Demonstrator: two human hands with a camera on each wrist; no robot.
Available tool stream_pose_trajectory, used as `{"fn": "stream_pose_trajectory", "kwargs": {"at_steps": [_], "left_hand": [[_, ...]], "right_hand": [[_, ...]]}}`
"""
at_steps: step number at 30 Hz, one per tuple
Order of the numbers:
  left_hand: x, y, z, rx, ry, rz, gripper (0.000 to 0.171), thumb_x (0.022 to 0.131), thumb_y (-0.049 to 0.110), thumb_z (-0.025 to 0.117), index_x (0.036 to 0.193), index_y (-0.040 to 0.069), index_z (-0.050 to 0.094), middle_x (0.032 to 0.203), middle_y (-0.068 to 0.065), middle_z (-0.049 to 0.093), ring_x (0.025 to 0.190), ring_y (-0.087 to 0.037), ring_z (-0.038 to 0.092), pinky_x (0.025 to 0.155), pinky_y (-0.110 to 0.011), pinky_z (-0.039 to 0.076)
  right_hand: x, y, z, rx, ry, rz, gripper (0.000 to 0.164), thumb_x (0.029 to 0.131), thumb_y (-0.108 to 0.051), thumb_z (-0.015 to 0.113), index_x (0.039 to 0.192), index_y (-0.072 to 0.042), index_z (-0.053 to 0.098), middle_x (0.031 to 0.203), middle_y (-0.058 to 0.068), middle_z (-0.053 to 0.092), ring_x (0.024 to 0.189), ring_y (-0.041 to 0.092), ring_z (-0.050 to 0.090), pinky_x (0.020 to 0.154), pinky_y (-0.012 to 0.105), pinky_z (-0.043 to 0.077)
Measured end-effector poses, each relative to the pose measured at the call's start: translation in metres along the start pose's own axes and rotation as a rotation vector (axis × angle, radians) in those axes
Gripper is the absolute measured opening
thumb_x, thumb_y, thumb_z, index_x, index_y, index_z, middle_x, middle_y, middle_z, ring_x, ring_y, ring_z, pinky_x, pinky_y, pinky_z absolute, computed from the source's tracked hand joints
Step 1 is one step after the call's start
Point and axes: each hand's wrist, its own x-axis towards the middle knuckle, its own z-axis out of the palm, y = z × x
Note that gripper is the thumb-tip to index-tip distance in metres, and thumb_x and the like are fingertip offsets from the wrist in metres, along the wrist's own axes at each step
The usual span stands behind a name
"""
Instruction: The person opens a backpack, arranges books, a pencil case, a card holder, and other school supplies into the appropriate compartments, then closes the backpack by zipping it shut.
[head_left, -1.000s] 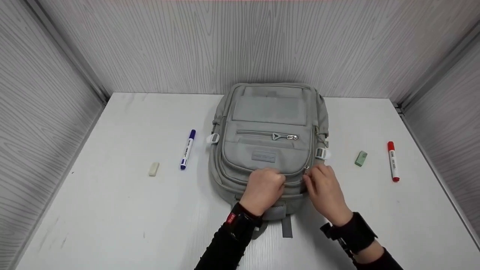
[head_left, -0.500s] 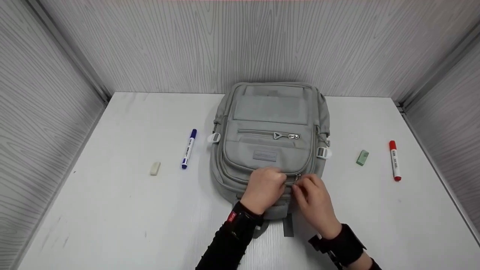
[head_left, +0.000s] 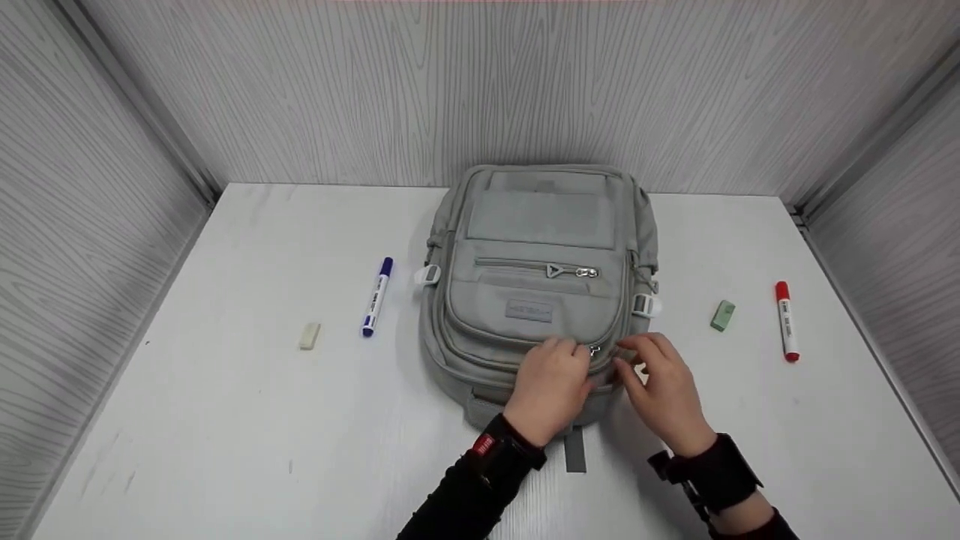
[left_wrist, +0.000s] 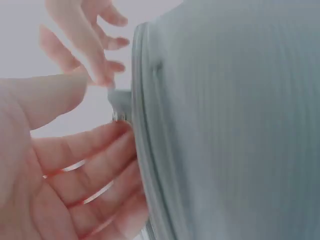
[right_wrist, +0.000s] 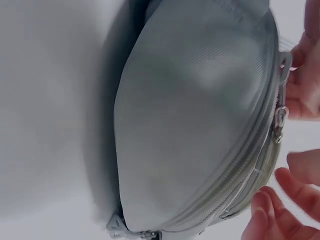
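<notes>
A grey backpack (head_left: 540,221) lies on the white table, its front pocket facing up. My left hand (head_left: 550,386) is at the near end of the pocket; in the left wrist view its fingers (left_wrist: 95,155) are extended against the bag's edge and the thumb stands apart. Right by those fingers is a metal zipper pull (right_wrist: 281,117) on the pocket's curved zip. My right hand (head_left: 665,390) is at the bag's near right corner, fingers loosely bent and spread, thumb and index finger apart with nothing between them.
A blue marker (head_left: 377,297) and a cream eraser (head_left: 309,336) lie left of the backpack. On the right are a green eraser (head_left: 722,316) and a red marker (head_left: 787,322). Panels with a wood-grain pattern (head_left: 420,90) enclose the table at the back and sides.
The zipper pull moved left along the pocket's near edge with my right hand, which has since let go and drawn back right. My left hand has shifted right, up to the pull.
</notes>
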Motion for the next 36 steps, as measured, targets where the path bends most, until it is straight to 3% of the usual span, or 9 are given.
{"fn": "stream_pose_trajectory", "kwargs": {"at_steps": [3, 6, 10, 16, 20, 26, 32, 36], "left_hand": [[-0.001, 0.001, 0.002, 0.009, 0.034, 0.002, 0.012, 0.081, 0.018, 0.077, 0.092, 0.014, 0.073, 0.083, 0.003, 0.067, 0.077, -0.014, 0.064, 0.065, -0.027, 0.052], [-0.001, -0.002, -0.002, -0.040, 0.043, -0.009, 0.007, 0.083, 0.011, 0.073, 0.089, 0.014, 0.074, 0.081, 0.002, 0.067, 0.073, -0.014, 0.064, 0.062, -0.027, 0.051], [0.001, -0.010, -0.011, -0.103, -0.028, -0.034, 0.000, 0.084, 0.014, 0.073, 0.084, 0.014, 0.072, 0.078, 0.003, 0.067, 0.069, -0.014, 0.064, 0.061, -0.027, 0.051], [0.001, -0.030, -0.022, -0.170, -0.145, -0.089, 0.007, 0.084, 0.019, 0.074, 0.079, 0.014, 0.073, 0.076, 0.003, 0.068, 0.069, -0.016, 0.067, 0.061, -0.030, 0.052], [0.000, -0.050, -0.030, -0.261, -0.206, -0.185, 0.009, 0.086, 0.019, 0.073, 0.078, 0.016, 0.076, 0.080, 0.002, 0.073, 0.074, -0.019, 0.069, 0.066, -0.035, 0.056], [-0.006, -0.090, -0.047, -0.440, -0.297, -0.411, 0.007, 0.088, 0.015, 0.071, 0.084, 0.012, 0.076, 0.088, -0.003, 0.076, 0.081, -0.022, 0.069, 0.078, -0.041, 0.056], [-0.023, -0.130, -0.059, -0.432, -0.225, -0.545, 0.008, 0.089, 0.014, 0.070, 0.083, 0.012, 0.076, 0.089, -0.004, 0.075, 0.082, -0.023, 0.068, 0.074, -0.041, 0.055], [-0.034, -0.147, -0.062, -0.418, -0.173, -0.608, 0.008, 0.089, 0.014, 0.071, 0.083, 0.011, 0.075, 0.088, -0.005, 0.075, 0.081, -0.024, 0.068, 0.071, -0.041, 0.054]], "right_hand": [[0.002, 0.001, 0.004, -0.033, -0.021, -0.064, 0.036, 0.079, 0.009, 0.074, 0.112, -0.005, 0.067, 0.101, 0.012, 0.061, 0.080, 0.018, 0.057, 0.067, 0.033, 0.048], [0.004, 0.001, 0.010, -0.056, -0.027, -0.122, 0.042, 0.077, 0.010, 0.074, 0.116, -0.007, 0.068, 0.101, 0.014, 0.059, 0.085, 0.022, 0.057, 0.070, 0.036, 0.048], [0.010, 0.003, 0.021, -0.097, 0.029, -0.168, 0.037, 0.075, 0.009, 0.076, 0.107, -0.009, 0.070, 0.095, 0.014, 0.059, 0.084, 0.026, 0.058, 0.069, 0.040, 0.048], [0.020, 0.011, 0.032, -0.144, 0.106, -0.244, 0.025, 0.072, 0.006, 0.080, 0.088, -0.012, 0.073, 0.083, 0.008, 0.059, 0.074, 0.025, 0.056, 0.060, 0.037, 0.046], [0.022, 0.015, 0.035, -0.131, 0.137, -0.284, 0.022, 0.070, 0.003, 0.083, 0.083, -0.011, 0.073, 0.079, 0.006, 0.059, 0.071, 0.024, 0.056, 0.058, 0.036, 0.045], [0.020, 0.019, 0.034, -0.078, 0.175, -0.279, 0.022, 0.069, 0.004, 0.083, 0.082, -0.009, 0.073, 0.080, 0.006, 0.060, 0.073, 0.023, 0.056, 0.061, 0.035, 0.045], [0.021, 0.020, 0.032, -0.069, 0.166, -0.249, 0.021, 0.069, 0.002, 0.084, 0.082, -0.010, 0.073, 0.081, 0.007, 0.061, 0.074, 0.022, 0.055, 0.062, 0.034, 0.044], [0.021, 0.022, 0.029, -0.078, 0.160, -0.230, 0.019, 0.069, 0.000, 0.084, 0.082, -0.010, 0.074, 0.081, 0.008, 0.060, 0.076, 0.023, 0.056, 0.063, 0.033, 0.045]]}}
